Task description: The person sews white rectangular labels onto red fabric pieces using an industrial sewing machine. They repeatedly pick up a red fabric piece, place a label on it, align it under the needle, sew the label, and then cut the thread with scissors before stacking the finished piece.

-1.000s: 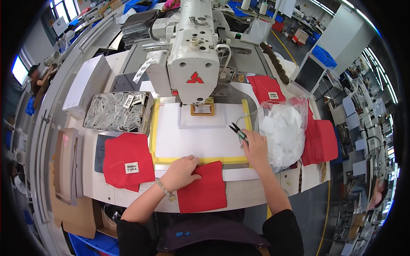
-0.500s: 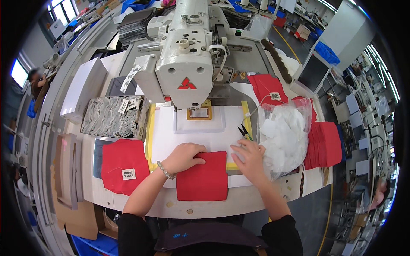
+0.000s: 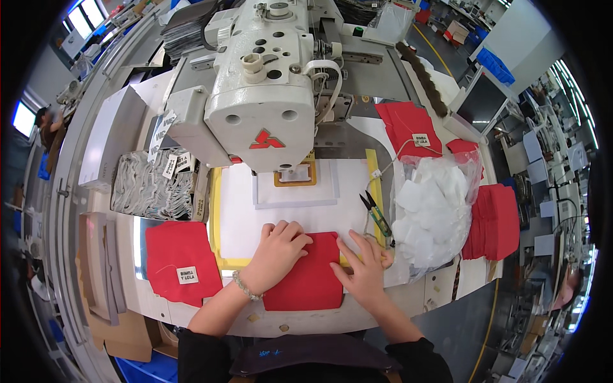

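A red fabric piece (image 3: 306, 277) lies at the near edge of the white sheet, in front of the sewing machine. My left hand (image 3: 274, 255), with a beaded bracelet at the wrist, rests on the fabric's left edge, its fingers bent and slightly apart. At the right edge, my right hand (image 3: 363, 268) touches the cloth with thumb and forefinger spread. Thread snips (image 3: 377, 215) with dark blades and green handles lie just beyond the right hand. The white sheet (image 3: 239, 214) sits within yellow tape borders under the machine head (image 3: 262, 102).
To the left are a red piece with a sewn label (image 3: 175, 255), a box of folded labels (image 3: 156, 191) and a white carton (image 3: 115, 137). A clear bag of white pieces (image 3: 434, 207) stands right, beside stacked red fabric (image 3: 491, 223). More labelled red fabric (image 3: 405, 127) lies behind.
My right hand has come down and left onto the fabric's right edge. My left hand's fingers have spread forward over the upper left corner. The whole view has shifted slightly.
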Tool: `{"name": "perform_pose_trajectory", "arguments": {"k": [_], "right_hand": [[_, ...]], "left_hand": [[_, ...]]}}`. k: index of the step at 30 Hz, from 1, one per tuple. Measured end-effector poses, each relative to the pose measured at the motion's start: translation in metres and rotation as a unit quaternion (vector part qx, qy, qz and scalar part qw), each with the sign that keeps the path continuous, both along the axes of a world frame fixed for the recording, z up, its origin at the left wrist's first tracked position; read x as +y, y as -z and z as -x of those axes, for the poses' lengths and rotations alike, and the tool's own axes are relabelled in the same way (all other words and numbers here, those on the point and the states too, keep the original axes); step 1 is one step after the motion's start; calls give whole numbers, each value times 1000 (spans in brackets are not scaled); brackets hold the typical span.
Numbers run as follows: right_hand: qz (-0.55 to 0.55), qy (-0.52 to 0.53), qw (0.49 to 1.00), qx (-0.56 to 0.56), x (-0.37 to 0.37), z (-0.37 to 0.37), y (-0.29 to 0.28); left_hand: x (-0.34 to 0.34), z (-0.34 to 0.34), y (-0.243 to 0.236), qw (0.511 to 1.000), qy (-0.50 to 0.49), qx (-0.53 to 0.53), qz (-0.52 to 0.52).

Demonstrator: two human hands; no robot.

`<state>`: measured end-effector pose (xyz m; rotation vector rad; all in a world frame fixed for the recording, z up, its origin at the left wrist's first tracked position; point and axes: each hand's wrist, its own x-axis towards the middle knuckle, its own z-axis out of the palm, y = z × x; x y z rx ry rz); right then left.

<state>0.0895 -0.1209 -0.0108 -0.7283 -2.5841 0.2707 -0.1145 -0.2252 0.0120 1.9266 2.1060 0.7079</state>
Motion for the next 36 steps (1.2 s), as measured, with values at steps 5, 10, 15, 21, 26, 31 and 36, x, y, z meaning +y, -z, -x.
{"name": "perform_pose_trajectory", "arguments": {"k": [5, 10, 15, 21, 26, 31, 36], "right_hand": [[26, 9, 1000, 8, -1, 1, 0], [42, 1, 999, 19, 0, 0, 1], [43, -2, 999, 29, 1, -1, 3], [45, -13, 996, 72, 2, -1, 1], [151, -104, 961, 207, 8, -12, 0], [277, -216, 913, 209, 11, -17, 9], [180, -293, 935, 88, 23, 1, -8]], "left_hand": [[3, 1, -2, 1000, -4, 0, 2], [1, 0, 0, 1000, -10, -6, 1], [-1, 0, 0, 1000, -9, -20, -16], [-6, -3, 6, 998, -5, 34, -53], [-29, -6, -4, 960, 42, 189, -202], [-29, -2, -17, 925, 37, 228, -300], [9, 12, -37, 929, 32, 235, -283]]}}
